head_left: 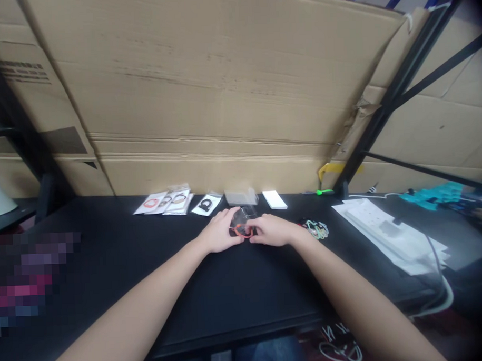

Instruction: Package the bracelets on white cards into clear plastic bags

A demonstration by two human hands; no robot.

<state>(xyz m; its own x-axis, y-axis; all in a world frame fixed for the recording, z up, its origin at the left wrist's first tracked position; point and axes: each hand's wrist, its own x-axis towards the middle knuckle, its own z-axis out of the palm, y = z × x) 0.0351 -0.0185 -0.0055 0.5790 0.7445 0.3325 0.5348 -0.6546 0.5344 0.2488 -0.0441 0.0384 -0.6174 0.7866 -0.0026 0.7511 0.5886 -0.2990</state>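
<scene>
Head view: I have both bare hands drawn together at the middle of the black tabletop (109, 243), with a small clear plastic packet (242, 218) held between them. My left hand (219, 231) comes in from one side and my right hand (271, 230) from the other, and the fingers of both close on the packet, so the grip reads as together on it. I can't tell how firmly they're pressing. Inside or against the packet, an orange loop (243, 232) shows low down between my hands, partly covered by my fingers.

Taking that packet as my landmark, a row of items sits just behind it. Back and to the left are white-backed ring packets (162, 202) and a packet with a black ring (206, 204). Directly behind is a small grey clear box (241, 197), and back and to the right is a white card (274, 199). Just right of my right hand lies a tangle of thin coloured loops (316, 229). Well right of the packet, a white power strip (385, 233) rests on loose paper sheets (421, 253). Far behind it all, a big cardboard sheet (206, 81) leans against a black metal rack (380, 96). A pixelated patch hides the far left.
</scene>
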